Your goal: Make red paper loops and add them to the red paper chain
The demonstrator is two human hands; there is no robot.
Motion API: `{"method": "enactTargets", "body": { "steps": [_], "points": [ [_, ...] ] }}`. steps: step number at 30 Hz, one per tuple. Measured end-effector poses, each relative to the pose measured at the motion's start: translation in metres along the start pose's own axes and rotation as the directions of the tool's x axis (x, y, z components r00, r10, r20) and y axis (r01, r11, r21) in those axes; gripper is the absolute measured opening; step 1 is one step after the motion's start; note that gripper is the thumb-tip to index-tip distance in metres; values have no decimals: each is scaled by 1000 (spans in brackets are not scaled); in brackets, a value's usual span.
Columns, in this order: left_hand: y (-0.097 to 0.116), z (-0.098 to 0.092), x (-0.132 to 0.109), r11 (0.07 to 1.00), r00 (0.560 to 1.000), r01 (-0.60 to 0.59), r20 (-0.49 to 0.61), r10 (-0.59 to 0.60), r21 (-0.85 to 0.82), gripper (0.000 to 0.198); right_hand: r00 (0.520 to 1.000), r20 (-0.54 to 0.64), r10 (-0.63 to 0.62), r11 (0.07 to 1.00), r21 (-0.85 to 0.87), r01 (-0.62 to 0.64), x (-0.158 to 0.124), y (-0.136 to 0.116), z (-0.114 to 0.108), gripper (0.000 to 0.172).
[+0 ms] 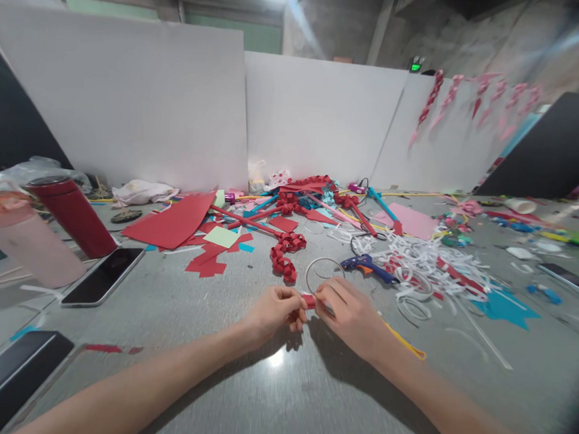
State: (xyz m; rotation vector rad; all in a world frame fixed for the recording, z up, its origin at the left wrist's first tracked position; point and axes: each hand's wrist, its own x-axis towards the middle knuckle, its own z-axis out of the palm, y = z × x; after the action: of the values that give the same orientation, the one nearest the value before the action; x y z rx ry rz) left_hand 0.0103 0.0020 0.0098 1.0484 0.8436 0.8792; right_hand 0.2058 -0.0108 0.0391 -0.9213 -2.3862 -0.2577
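Both hands meet low over the grey table, around a small red paper piece [309,301]. My left hand [275,311] is closed in a pinch at the left end of the paper. My right hand [346,313] pinches its right end, and the fingers cover part of it. A thin pale strip curled into a loop [307,270] rises beside the right fingertips; whether they hold it I cannot tell. Just beyond the hands lies a red folded-paper chain [285,257]. A blue glue gun [368,267] rests past my right hand.
A heap of white paper strips [433,265] spreads at right, near a blue paper piece [507,308]. Red paper sheets [176,221] lie at left. A phone [104,276], a red flask [73,217] and a pink bottle [27,240] stand or lie farther left. White panels [322,119] close the back.
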Motion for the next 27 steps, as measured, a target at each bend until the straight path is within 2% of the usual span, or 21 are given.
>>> {"method": "enactTargets", "body": {
  "steps": [3, 8, 12, 17, 23, 27],
  "points": [
    [-2, -2, 1, 998, 1000, 10, 29, -9, -55, 16, 1000, -2, -5, 1000, -11, 5, 0, 1, -1, 15],
    [0, 0, -3, 993, 997, 34, 78, -25, -116, 26, 999, 22, -31, 999, -11, 31, -1, -1, 0, 14],
    [3, 2, -4, 996, 999, 1, 33, 2, -89, 17, 999, 31, -30, 999, -27, 31, 0, -3, 0, 13],
    [0, 0, -3, 994, 1000, 18, 27, -15, -107, 8, 999, 40, -28, 999, -34, 29, 0, -4, 0, 12],
    [1, 0, -3, 990, 998, 39, 48, -33, -138, 8, 999, 26, -27, 999, -41, 28, 0, -2, 1, 13],
    [3, -3, -3, 989, 1000, -1, -5, 1, -150, 10, 999, -35, -35, 996, -86, 32, 2, 5, -1, 17]
  ]
}}
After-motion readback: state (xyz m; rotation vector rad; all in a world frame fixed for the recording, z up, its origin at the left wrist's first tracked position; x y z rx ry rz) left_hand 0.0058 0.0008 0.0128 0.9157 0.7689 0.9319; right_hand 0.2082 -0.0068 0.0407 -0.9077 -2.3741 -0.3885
